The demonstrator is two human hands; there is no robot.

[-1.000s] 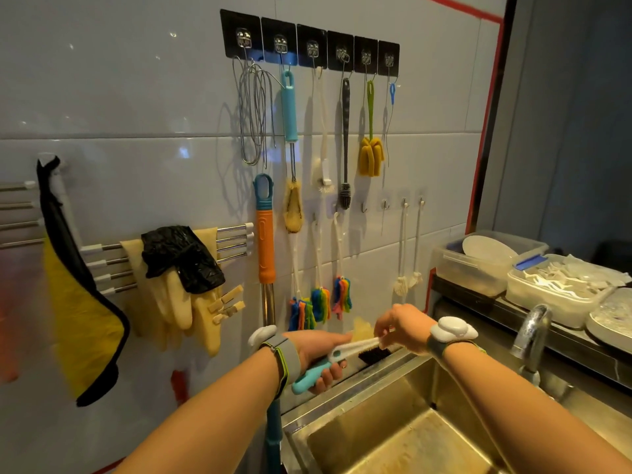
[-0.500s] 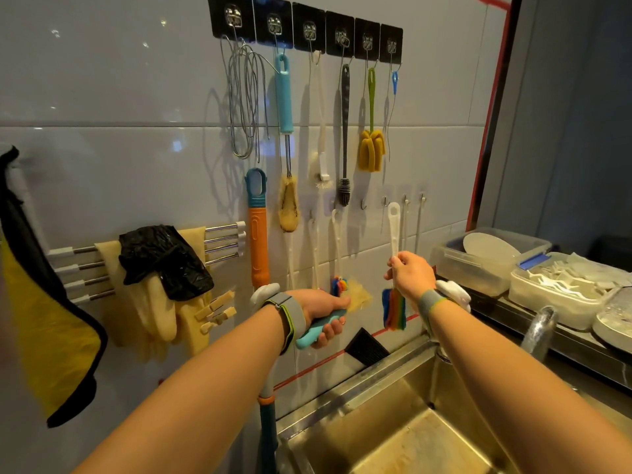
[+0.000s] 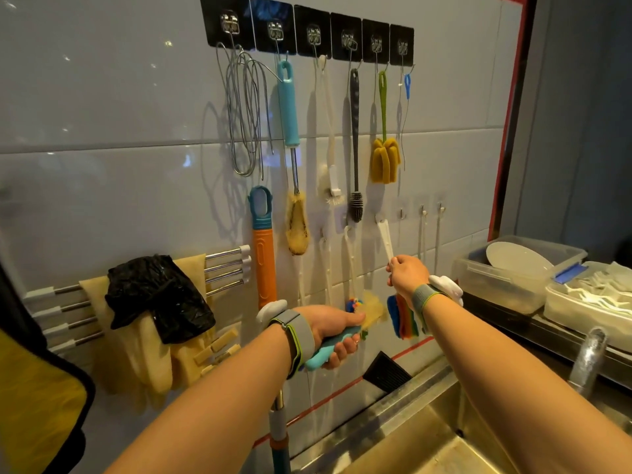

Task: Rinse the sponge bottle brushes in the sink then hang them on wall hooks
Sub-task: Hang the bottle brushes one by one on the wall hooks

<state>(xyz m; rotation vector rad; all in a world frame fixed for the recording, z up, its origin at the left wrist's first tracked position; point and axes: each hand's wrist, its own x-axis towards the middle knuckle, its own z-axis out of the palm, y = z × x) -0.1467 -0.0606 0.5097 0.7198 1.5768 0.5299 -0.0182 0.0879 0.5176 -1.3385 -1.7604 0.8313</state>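
The rainbow sponge brush (image 3: pixel 403 321) was held upright against the tiled wall (image 3: pixel 102 97), its white handle (image 3: pixel 384 239) reaching up to a small hook (image 3: pixel 379 218) in the lower row; whether the handle's loop was actually over the hook could not be told. The right hand (image 3: pixel 407 277) was closed around the lower part of that handle, the striped sponge head hanging just below the wrist. The left hand (image 3: pixel 328 328) was clenched around the teal handle of a second brush (image 3: pixel 330 350), held roughly level, its pale yellow sponge head (image 3: pixel 372 313) pointing toward the wall near the first brush's sponge. Two more white-handled brushes hung on neighbouring lower hooks to the left. Above, a row of black adhesive hooks (image 3: pixel 307 29) carried coiled wire, a teal-handled brush, a white brush, a dark silicone brush and a yellow sponge brush (image 3: pixel 384 159). An orange handle (image 3: pixel 264 254) hung left of these. A rail (image 3: pixel 225 268) further left held yellow gloves and a black bag. The steel sink (image 3: pixel 427 436) lay below, with a tap (image 3: pixel 586 360) and clear plastic tubs (image 3: pixel 519 271) to the right.
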